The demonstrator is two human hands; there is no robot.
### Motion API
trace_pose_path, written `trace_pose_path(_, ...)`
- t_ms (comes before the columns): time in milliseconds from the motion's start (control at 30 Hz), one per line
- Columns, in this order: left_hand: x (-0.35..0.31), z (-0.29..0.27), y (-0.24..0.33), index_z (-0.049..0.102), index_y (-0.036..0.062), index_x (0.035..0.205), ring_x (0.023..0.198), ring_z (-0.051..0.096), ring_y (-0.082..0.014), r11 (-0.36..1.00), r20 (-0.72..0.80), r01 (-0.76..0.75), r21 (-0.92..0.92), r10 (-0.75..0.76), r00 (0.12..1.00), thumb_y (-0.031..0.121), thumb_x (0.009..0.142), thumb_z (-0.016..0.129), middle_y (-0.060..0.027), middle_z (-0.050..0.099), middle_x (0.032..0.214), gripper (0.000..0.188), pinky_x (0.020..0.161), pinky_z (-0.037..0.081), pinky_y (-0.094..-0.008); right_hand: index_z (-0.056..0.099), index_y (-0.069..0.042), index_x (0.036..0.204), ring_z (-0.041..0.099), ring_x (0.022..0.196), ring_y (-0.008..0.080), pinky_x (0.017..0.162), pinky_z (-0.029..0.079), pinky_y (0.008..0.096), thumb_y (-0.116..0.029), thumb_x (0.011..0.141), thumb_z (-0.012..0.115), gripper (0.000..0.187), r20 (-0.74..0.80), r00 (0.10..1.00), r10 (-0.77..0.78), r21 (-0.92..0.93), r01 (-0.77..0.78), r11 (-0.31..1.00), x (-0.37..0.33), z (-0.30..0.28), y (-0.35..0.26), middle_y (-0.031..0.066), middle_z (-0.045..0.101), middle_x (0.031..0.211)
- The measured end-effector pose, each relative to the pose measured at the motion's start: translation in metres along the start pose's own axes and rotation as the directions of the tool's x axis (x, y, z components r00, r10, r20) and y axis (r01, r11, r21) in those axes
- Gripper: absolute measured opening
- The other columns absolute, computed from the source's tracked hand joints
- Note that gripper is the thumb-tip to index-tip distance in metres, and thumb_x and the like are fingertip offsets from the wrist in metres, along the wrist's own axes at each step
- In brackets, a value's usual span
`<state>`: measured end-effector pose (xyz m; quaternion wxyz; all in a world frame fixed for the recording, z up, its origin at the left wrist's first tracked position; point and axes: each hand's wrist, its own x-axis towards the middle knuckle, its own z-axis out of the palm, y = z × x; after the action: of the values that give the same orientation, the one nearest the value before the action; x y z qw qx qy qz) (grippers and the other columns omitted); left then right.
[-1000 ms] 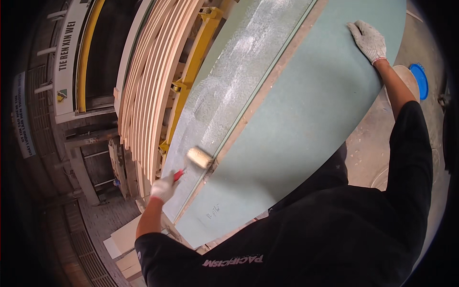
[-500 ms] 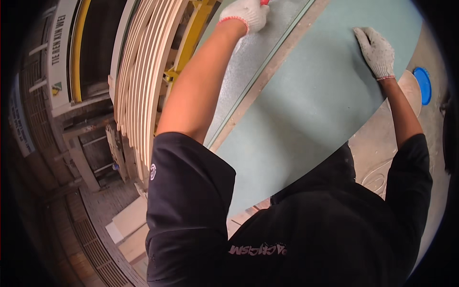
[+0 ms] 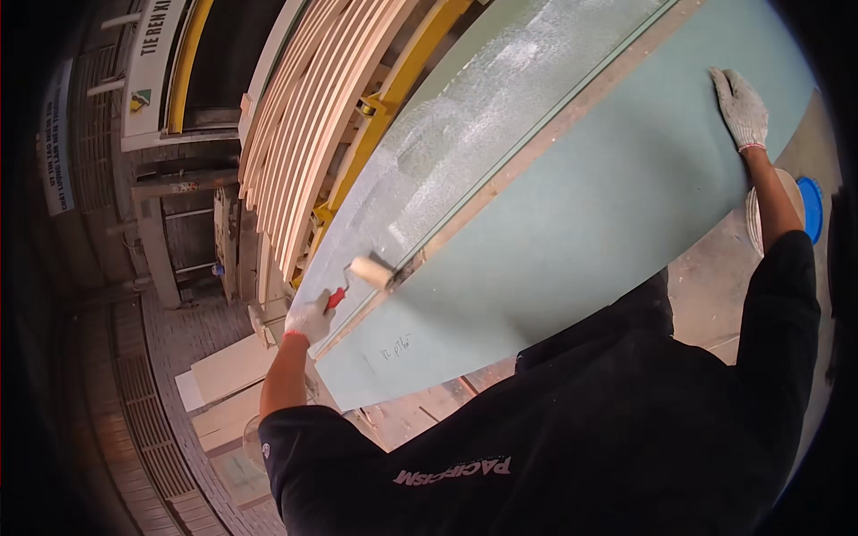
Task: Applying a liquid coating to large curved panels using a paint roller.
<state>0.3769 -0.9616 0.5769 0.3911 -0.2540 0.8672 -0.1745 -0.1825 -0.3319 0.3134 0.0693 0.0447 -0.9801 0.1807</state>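
Observation:
In a white knit glove, my left hand [image 3: 310, 317] is closed round the red handle of a paint roller [image 3: 370, 272]. The roller's cream sleeve, slightly blurred, is at the near end of a long panel [image 3: 420, 170] with a wet, whitish, streaky coat, close to its right edge. A pale green board [image 3: 572, 205] lies alongside, on the side nearer my body. My right hand [image 3: 742, 109], also gloved, rests on the board toward its far right end, with the fingers stretched out and holding nothing.
Long wooden strips [image 3: 313, 116] are stacked left of the coated panel, beside a yellow metal frame [image 3: 380, 107]. At the right, a bucket [image 3: 755, 219] stands by a blue round lid [image 3: 811, 210]. Cut boards [image 3: 234, 371] lie on the floor at lower left.
My left hand has swept from the far end of the panel back toward the near left end, bringing the roller into view. My right hand stays on the green board.

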Motion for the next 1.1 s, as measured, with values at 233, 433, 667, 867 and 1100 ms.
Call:
trace_pose_path(233, 0.034, 0.041, -0.009, 0.055, 0.0136, 0.140, 0.088, 0.070, -0.0456, 0.991, -0.148, -0.054, -0.124, 0.035, 0.988, 0.043, 0.097, 0.060, -0.0247, 0.072, 0.096, 0.052, 0.078, 0.054, -0.0562, 0.069, -0.013, 0.106, 0.067, 0.100, 0.0360, 0.084, 0.053, 0.0463, -0.053, 0.103, 0.050, 0.044, -0.111, 0.992, -0.062, -0.011, 0.062, 0.998, -0.006, -0.007, -0.005, 0.0142, 0.071, 0.104)
trace_pose_path(433, 0.132, -0.095, 0.127, 0.044, 0.0102, 0.154, 0.078, 0.069, -0.0474, 0.946, -0.321, -0.318, -0.057, 0.284, 0.903, 0.043, 0.102, 0.054, -0.0302, 0.070, 0.088, 0.062, 0.072, 0.055, -0.0557, 0.070, -0.011, 0.095, 0.068, 0.090, 0.0364, 0.077, 0.054, 0.0468, -0.046, 0.100, 0.059, 0.037, -0.128, 0.992, -0.006, 0.100, 0.019, 0.995, -0.017, -0.017, -0.013, 0.0150, 0.071, 0.093)
trace_pose_path(667, 0.257, -0.350, 0.428, 0.040, 0.0087, 0.154, 0.092, 0.069, -0.0488, 0.858, -0.508, -0.513, 0.035, 0.457, 0.730, 0.042, 0.106, 0.045, -0.0331, 0.069, 0.098, 0.059, 0.083, 0.054, -0.0557, 0.069, -0.010, 0.087, 0.069, 0.083, 0.0347, 0.073, 0.054, 0.0472, -0.039, 0.099, 0.059, 0.034, -0.157, 0.987, -0.020, 0.231, 0.056, 0.971, -0.014, -0.014, 0.001, 0.0126, 0.070, 0.087)
trace_pose_path(867, 0.320, -0.535, 0.623, 0.050, 0.0003, 0.128, 0.107, 0.064, -0.0524, 0.773, -0.690, -0.632, -0.049, 0.431, 0.581, 0.043, 0.105, 0.041, -0.0371, 0.066, 0.110, 0.049, 0.093, 0.050, -0.0585, 0.072, -0.013, 0.088, 0.069, 0.077, 0.0304, 0.072, 0.054, 0.0446, -0.035, 0.097, 0.064, 0.025, -0.167, 0.978, -0.128, 0.360, 0.181, 0.915, 0.002, -0.026, -0.017, 0.0080, 0.069, 0.081)
trace_pose_path(1100, 0.264, -0.403, 0.497, 0.040, 0.0099, 0.155, 0.071, 0.069, -0.0453, 0.785, -0.474, -0.600, 0.153, 0.591, 0.652, 0.043, 0.104, 0.050, -0.0280, 0.069, 0.082, 0.061, 0.065, 0.056, -0.0558, 0.072, -0.015, 0.087, 0.064, 0.077, 0.0260, 0.069, 0.051, 0.0425, -0.031, 0.090, 0.073, 0.017, -0.161, 0.980, -0.113, 0.370, 0.166, 0.914, 0.001, -0.027, 0.018, 0.0019, 0.065, 0.082)
